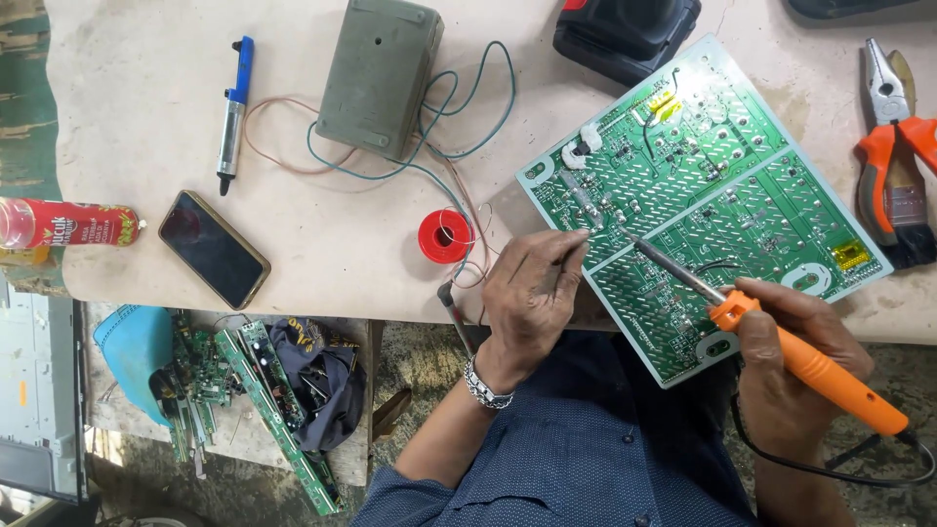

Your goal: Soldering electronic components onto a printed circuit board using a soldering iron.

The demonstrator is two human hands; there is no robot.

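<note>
Clearly mid-solder: right hand (795,356) closed around orange iron (810,366), fingers (781,298) wrapped tight on the grip close to its collar, probably for fine control, tip angled up-left onto green board (698,200). Board laid solder-side up, tilted across near edge of pale surface (146,127), one corner hanging over toward the lap, likely to bring the joint within easy reach. Left hand (532,293) resting at board's left edge, fingers (561,249) pinched together on what looked like thin solder wire; strand itself too fine to tell for certain, though pointed toward the iron tip, so feeding seemed the reason. Red spool (445,236) just beside that hand, handy for drawing off more. Grey box (381,73) farther back, with green and reddish wires looping down to the spool. Blue-capped pen tool (232,112) and dark phone (215,249) well apart to the left, out of the way; red packet (68,222) at far left edge. Pliers (893,137) with orange handles and a brush kept right of the board. Black block (625,29) touching board's top corner. Below the surface, spare boards (264,400) heaped beside a dark cap.
</note>
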